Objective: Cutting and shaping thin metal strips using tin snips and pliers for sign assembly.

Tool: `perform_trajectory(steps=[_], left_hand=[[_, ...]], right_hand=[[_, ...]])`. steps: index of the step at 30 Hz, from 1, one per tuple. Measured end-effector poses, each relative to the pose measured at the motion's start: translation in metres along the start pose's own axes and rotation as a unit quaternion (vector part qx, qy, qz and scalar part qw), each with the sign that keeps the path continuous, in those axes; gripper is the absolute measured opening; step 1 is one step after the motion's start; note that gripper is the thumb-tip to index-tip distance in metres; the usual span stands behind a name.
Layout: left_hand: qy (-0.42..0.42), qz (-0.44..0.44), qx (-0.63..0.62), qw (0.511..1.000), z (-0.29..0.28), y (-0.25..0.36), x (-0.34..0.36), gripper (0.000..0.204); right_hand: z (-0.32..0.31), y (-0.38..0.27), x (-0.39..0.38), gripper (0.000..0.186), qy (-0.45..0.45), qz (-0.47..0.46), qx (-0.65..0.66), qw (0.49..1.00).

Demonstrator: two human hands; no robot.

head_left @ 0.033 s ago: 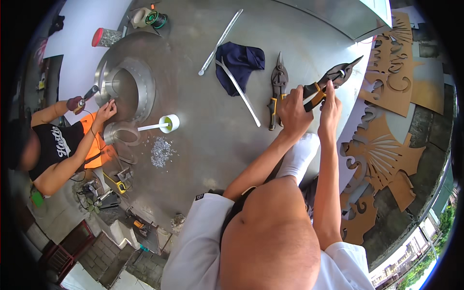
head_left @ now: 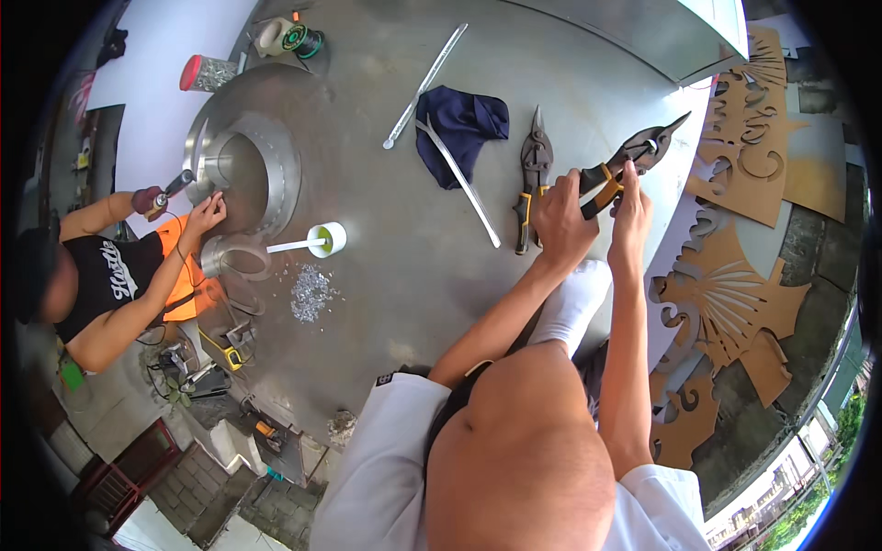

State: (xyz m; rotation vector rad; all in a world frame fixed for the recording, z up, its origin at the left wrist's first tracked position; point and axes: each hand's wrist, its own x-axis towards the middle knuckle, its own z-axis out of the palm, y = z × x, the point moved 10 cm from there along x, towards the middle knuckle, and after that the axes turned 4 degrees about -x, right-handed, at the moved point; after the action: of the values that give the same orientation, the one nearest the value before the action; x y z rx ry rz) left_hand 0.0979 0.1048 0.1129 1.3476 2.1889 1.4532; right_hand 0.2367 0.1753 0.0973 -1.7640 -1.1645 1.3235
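Observation:
A pair of tin snips (head_left: 634, 161) with black and yellow handles is held up in front of me, its dark jaws pointing to the upper right. My left hand (head_left: 565, 220) is closed around the handles. My right hand (head_left: 630, 207) pinches at the snips just below the pivot, fingertips on the tool. Beside my left hand, a second pair of tin snips (head_left: 536, 174) lies on the grey metal sheet (head_left: 367, 239). Left of that rests a dark blue cloth (head_left: 464, 119), with a thin bent metal strip (head_left: 459, 179) across it.
At left, a co-worker holds a soldering iron (head_left: 165, 193) by a round sheet-metal ring (head_left: 280, 174). A white cup (head_left: 328, 241) stands near scattered metal bits (head_left: 312, 294). Another strip (head_left: 427, 83), a lidded jar (head_left: 207, 73) and a wire spool (head_left: 303, 40) lie farther off. Cut-out brown panels (head_left: 735, 294) line the right.
The whole view has shifted slightly, moving the scene a little right and down. Both my hands keep their hold on the tin snips.

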Motion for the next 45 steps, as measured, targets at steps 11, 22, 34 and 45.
perform_trajectory(steps=[11, 22, 34, 45], left_hand=[[0.004, 0.007, 0.001, 1.0, -0.009, -0.007, 0.006, 0.051], [0.042, -0.025, -0.012, 0.999, -0.023, -0.008, 0.001, 0.06], [0.052, -0.058, 0.004, 0.997, -0.037, -0.011, 0.003, 0.066], [0.092, -0.024, 0.064, 0.993, -0.061, -0.008, 0.028, 0.06]], right_hand=[[0.015, 0.012, 0.004, 0.058, 0.004, 0.015, 0.058, 0.998], [0.021, -0.016, 0.01, 0.071, -0.026, -0.058, -0.178, 0.982], [0.059, -0.034, 0.024, 0.029, -0.094, -0.288, -0.426, 0.852], [0.074, -0.096, -0.01, 0.048, -0.13, -0.264, -0.305, 0.906]])
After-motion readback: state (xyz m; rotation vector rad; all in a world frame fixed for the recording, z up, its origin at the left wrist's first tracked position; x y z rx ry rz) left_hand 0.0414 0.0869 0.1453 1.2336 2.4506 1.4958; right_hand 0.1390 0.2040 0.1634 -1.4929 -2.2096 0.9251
